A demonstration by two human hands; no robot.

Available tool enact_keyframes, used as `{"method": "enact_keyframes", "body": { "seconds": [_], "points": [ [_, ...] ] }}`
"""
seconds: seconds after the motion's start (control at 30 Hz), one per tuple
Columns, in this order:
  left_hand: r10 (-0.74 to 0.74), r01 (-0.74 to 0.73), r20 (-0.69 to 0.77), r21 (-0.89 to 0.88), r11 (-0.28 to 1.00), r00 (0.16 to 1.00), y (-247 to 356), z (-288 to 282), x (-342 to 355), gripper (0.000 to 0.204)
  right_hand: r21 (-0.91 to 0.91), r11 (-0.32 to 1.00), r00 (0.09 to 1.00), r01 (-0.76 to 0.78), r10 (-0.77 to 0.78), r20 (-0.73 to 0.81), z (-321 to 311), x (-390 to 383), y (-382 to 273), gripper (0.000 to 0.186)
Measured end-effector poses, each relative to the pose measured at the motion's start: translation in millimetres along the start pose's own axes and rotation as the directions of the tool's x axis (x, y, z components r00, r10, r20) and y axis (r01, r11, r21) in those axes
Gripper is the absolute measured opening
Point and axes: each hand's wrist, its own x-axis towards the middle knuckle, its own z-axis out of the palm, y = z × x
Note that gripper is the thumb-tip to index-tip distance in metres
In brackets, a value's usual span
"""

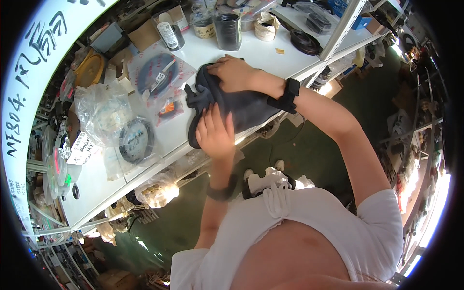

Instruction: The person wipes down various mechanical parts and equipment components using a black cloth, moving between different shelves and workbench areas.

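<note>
A soft black bag (251, 110) lies on the white shelf, its left edge bunched into folds; its exact kind is hard to tell. My right hand (236, 73) reaches across its upper part, the fingers bent and closed on the fabric near the far left corner. On the nearer left part rests my left hand (213, 133), fingers stretched out flat over the material. Both wrists wear black bands. What lies inside or beneath the bag is hidden.
Left of the bag lie a flat plastic packet with a dark ring (157, 75), a clear plastic bag (104, 113) and a wrapped black ring (137, 140). Behind stand a white bottle (167, 33), a dark jar (227, 31) and a paper-wrapped roll (267, 26). A metal post (343, 30) rises at right.
</note>
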Motion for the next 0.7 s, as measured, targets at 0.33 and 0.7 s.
{"method": "enact_keyframes", "body": {
  "seconds": [0.33,0.7],
  "points": [
    [0.172,-0.183,-0.135,-0.073,0.980,0.976,-24.6,3.9,-24.1,0.010,0.306,0.899,0.923,0.315,-0.214,-0.320,11.7,-69.7,-39.6,0.026],
    [0.217,-0.229,-0.084,-0.163,0.960,0.972,26.8,27.4,-6.2,0.015,0.153,0.987,0.875,-0.049,0.116,-0.471,40.6,-174.5,-5.1,0.014]
  ]
}}
